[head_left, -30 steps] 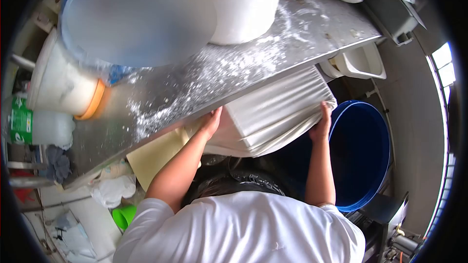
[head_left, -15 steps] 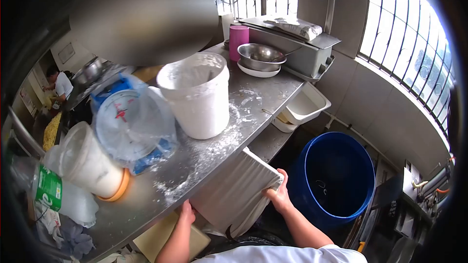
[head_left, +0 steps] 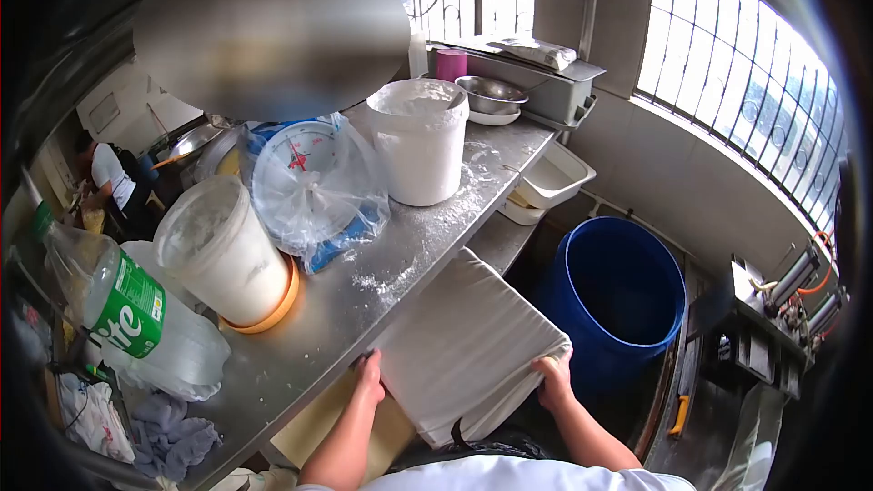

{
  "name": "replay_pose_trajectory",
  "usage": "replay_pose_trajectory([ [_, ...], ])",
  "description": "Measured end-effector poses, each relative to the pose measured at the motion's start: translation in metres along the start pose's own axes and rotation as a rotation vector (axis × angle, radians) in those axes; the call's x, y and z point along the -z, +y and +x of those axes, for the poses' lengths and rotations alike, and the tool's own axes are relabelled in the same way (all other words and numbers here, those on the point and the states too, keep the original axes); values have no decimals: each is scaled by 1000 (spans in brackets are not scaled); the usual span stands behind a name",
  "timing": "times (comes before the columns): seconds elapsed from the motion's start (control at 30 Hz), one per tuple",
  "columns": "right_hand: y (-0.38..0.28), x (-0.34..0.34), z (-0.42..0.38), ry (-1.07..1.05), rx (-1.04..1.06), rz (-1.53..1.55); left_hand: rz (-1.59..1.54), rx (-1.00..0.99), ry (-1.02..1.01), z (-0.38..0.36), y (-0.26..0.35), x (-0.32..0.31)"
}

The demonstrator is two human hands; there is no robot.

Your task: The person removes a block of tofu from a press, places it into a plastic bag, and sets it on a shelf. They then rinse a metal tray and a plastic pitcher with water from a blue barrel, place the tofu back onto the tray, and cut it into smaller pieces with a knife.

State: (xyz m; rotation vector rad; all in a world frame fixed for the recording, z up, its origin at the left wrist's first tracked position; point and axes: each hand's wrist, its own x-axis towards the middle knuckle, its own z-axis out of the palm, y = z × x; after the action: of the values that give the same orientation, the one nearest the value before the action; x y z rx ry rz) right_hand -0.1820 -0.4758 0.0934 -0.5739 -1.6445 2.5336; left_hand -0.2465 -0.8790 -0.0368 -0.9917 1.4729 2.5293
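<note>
A flat, rectangular thing covered in pale cloth (head_left: pixel 468 336) is held in front of me beside the steel counter; what lies under the cloth is hidden. My left hand (head_left: pixel 369 376) is closed on its left edge, close to the counter's front. On the right edge, near a corner, my right hand (head_left: pixel 553 382) has its fingers wrapped round it. A pale yellow board or lid (head_left: pixel 341 427) lies lower down, partly behind my left forearm.
The floury steel counter (head_left: pixel 318 345) bears two white buckets (head_left: pixel 418 150), a bagged dial scale (head_left: pixel 305 186) and a large green-labelled bottle (head_left: pixel 136 309). A deep blue barrel (head_left: pixel 568 318) stands at right, near metal equipment (head_left: pixel 764 318). Another person (head_left: pixel 114 177) is far left.
The cloth-covered thing has turned from steeply tilted to flatter, showing more of its top. Both hands keep hold, the right one slightly lower and further right. My view has shifted.
</note>
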Motion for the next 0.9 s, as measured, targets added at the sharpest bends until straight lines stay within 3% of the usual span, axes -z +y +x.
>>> replay_pose_trajectory([
  [0.17, -1, 30, -44, 196, 110, 161, 127, -57, -227, -8, 23, -76],
  [0.33, -23, 104, -71, 247, 331, 443, 290, -305, -573, -38, 45, -237],
  [0.4, -39, 142, -94, 221, 359, 563, 502, -479, -575, -91, 44, -306],
  [0.53, -48, 248, -154, 391, 539, 610, 648, -613, -901, -209, 16, -421],
  [0.6, -80, 245, -211, 417, 583, 720, 721, -847, -998, -286, -7, -465],
  [0.63, -80, 268, -233, 537, 648, 709, 720, -741, -1108, -323, -21, -484],
  [0.7, -92, 299, -284, 880, 755, 669, 679, -770, -1294, -397, -52, -503],
  [0.83, -93, 389, -415, 1169, 880, 595, 636, -585, -1662, -521, -126, -512],
  [0.87, -74, 442, -453, 1328, 1020, 471, 628, -501, -1744, -544, -151, -511],
  [0.9, -73, 450, -492, 1438, 1097, 389, 619, -421, -1824, -568, -173, -510],
])
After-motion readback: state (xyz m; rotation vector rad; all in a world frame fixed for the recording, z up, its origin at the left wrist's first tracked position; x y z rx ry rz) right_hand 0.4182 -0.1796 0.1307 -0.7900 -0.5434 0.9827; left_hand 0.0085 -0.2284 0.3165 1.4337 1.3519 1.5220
